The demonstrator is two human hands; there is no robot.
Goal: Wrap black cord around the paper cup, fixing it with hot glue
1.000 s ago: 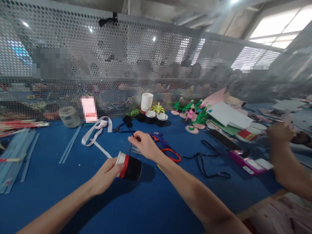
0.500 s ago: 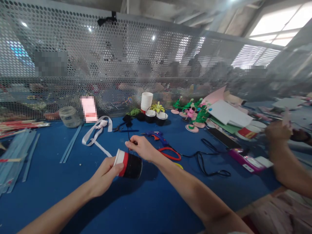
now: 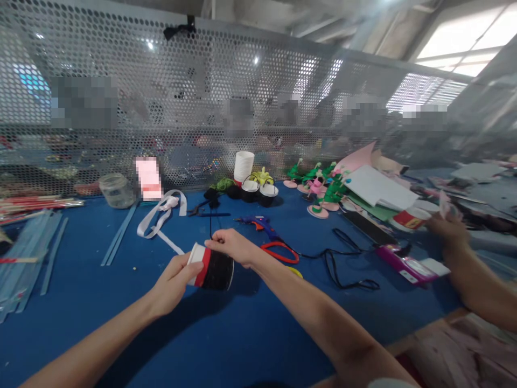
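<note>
My left hand (image 3: 174, 279) is closed around the white rim end of a paper cup (image 3: 218, 269), which lies tilted on its side above the table. The cup has a red band, and its lower part is covered in black. At the upper side of the cup, my right hand (image 3: 233, 246) pinches a thin black cord (image 3: 210, 220) near the red band. That cord runs back to a small black clump (image 3: 213, 201) on the table. The exact spot where the fingertips meet the cord is partly hidden.
Beyond my hands lie a blue glue gun (image 3: 260, 223), red-handled scissors (image 3: 279, 252), white ribbon (image 3: 150, 229) and pliers (image 3: 197, 209). Stacked cups (image 3: 244, 166) and two small black-and-white baskets (image 3: 250, 189) stand behind. Another person's hand (image 3: 449, 226) works at right.
My right hand has moved slightly down and left, closer against the cup by the red band. The cup has risen a little in view. The other person's hand has shifted left and down.
</note>
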